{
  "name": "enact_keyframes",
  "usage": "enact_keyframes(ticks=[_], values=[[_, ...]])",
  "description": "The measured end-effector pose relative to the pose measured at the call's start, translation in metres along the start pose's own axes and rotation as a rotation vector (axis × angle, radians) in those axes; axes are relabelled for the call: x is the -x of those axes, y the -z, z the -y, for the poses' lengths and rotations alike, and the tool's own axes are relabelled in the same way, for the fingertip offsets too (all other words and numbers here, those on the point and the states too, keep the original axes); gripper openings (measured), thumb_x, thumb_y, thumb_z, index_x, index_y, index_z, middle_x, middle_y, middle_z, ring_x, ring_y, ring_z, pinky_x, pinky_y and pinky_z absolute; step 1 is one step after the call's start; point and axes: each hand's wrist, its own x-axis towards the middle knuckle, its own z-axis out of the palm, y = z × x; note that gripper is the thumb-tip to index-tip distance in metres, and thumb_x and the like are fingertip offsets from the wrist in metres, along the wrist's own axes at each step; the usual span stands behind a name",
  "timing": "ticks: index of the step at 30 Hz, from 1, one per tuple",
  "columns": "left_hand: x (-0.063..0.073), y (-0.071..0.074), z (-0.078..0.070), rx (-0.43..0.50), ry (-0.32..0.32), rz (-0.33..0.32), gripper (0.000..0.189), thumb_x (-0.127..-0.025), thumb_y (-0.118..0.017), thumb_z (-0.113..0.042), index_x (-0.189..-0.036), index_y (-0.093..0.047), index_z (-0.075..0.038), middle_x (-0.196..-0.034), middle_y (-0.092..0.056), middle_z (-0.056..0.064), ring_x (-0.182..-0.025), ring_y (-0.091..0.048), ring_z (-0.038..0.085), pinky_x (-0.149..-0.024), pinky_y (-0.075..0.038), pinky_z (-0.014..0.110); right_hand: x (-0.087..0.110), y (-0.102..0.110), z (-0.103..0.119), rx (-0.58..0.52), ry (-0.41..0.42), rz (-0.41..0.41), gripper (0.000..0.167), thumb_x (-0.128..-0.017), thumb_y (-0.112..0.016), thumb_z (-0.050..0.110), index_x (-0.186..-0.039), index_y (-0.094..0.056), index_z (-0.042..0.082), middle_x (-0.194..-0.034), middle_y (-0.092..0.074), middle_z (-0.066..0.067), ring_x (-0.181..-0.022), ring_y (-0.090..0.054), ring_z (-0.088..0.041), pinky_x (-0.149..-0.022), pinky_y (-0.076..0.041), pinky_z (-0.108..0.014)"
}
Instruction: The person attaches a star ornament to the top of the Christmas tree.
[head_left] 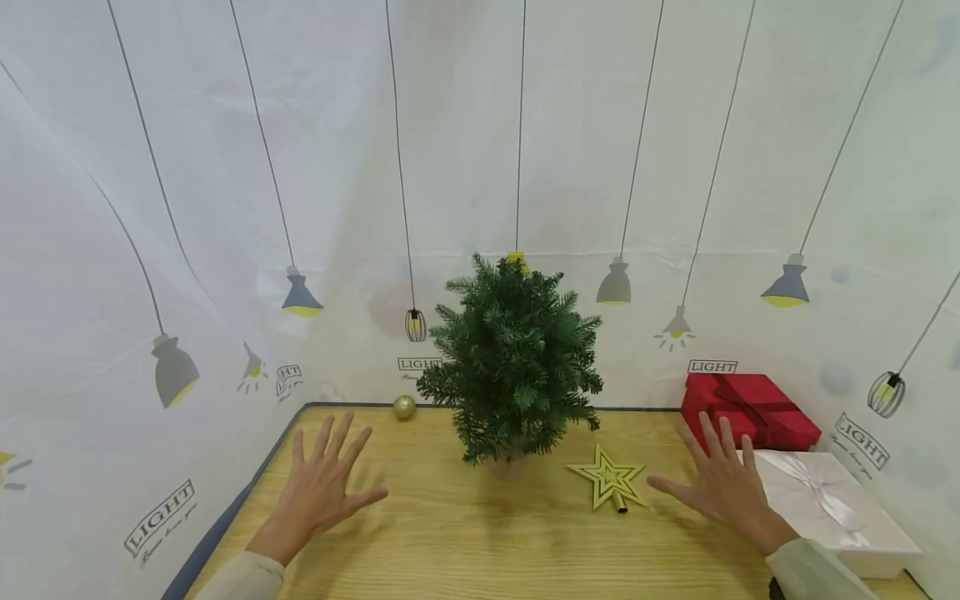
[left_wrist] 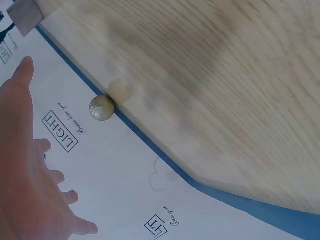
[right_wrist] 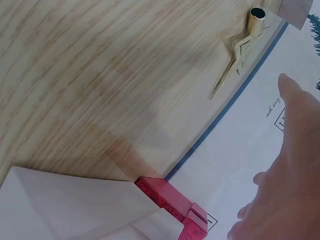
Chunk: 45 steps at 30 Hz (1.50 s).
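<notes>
Red box [head_left: 759, 410] partly behind right hand [head_left: 722, 490]

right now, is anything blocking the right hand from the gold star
Nothing visible does: in the head view, only tabletop shows between the right hand and the gold star. The pale box is on the hand's other side.

Wall sheet [head_left: 465, 125]: was white and rose behind the wood-grain tabletop [head_left: 420, 542].
Printed lamps [head_left: 615, 285]: hung on thin cords.
LIGHT labels [head_left: 712, 367]: were framed, some below lamps.
</notes>
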Motion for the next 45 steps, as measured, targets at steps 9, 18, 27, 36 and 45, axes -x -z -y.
enact_keyframes(ticks=[9,18,27,36,45], values=[[-0.007,0.006,-0.001,0.002,-0.025,-0.055,0.099,-0.083,-0.065,-0.081,-0.157,-0.048,-0.019,-0.169,-0.026,0.017,-0.151,-0.029,0.047,-0.111,-0.02,0.082,0.001,-0.01,-0.003,-0.03,0.032,-0.019,0.109,-0.074,-0.074,0.077,-0.149,-0.049,0.002,-0.156,-0.037,-0.035,-0.145,-0.026,-0.061,-0.11,-0.021,-0.08],[-0.019,0.019,-0.004,-0.047,-0.069,-0.101,0.098,-0.083,-0.066,-0.079,-0.158,-0.048,-0.018,-0.168,-0.029,0.017,-0.15,-0.033,0.046,-0.113,-0.021,0.079,0.003,-0.014,0.002,0.047,0.06,-0.008,0.104,-0.075,-0.068,0.082,-0.141,-0.06,0.002,-0.15,-0.045,-0.036,-0.139,-0.037,-0.062,-0.106,-0.03,-0.08],[-0.035,0.037,-0.007,-0.048,-0.049,-0.056,0.097,-0.087,-0.063,-0.078,-0.161,-0.041,-0.02,-0.17,-0.025,0.015,-0.152,-0.029,0.044,-0.115,-0.021,0.077,0.004,-0.008,0.016,-0.002,0.037,0.092,0.098,-0.079,-0.073,0.073,-0.145,-0.056,0.002,-0.154,-0.039,-0.037,-0.137,-0.035,-0.066,-0.108,-0.026,-0.08],[-0.052,0.062,-0.015,-0.08,-0.07,-0.095,0.096,-0.088,-0.06,-0.078,-0.163,-0.037,-0.022,-0.17,-0.025,0.014,-0.153,-0.029,0.042,-0.114,-0.027,0.075,0.004,-0.011,0.02,0.02,0.075,0.064,0.092,-0.081,-0.073,0.07,-0.143,-0.06,0.004,-0.149,-0.044,-0.036,-0.131,-0.046,-0.063,-0.102,-0.036,-0.079],[-0.066,0.084,-0.03,-0.05,-0.097,-0.136,0.096,-0.09,-0.059,-0.077,-0.165,-0.034,-0.022,-0.17,-0.026,0.014,-0.154,-0.028,0.04,-0.115,-0.024,0.075,0.008,-0.015,0.025,-0.006,0.085,0.078,0.091,-0.082,-0.073,0.07,-0.143,-0.06,0.004,-0.146,-0.047,-0.037,-0.134,-0.044,-0.061,-0.104,-0.036,-0.078]])
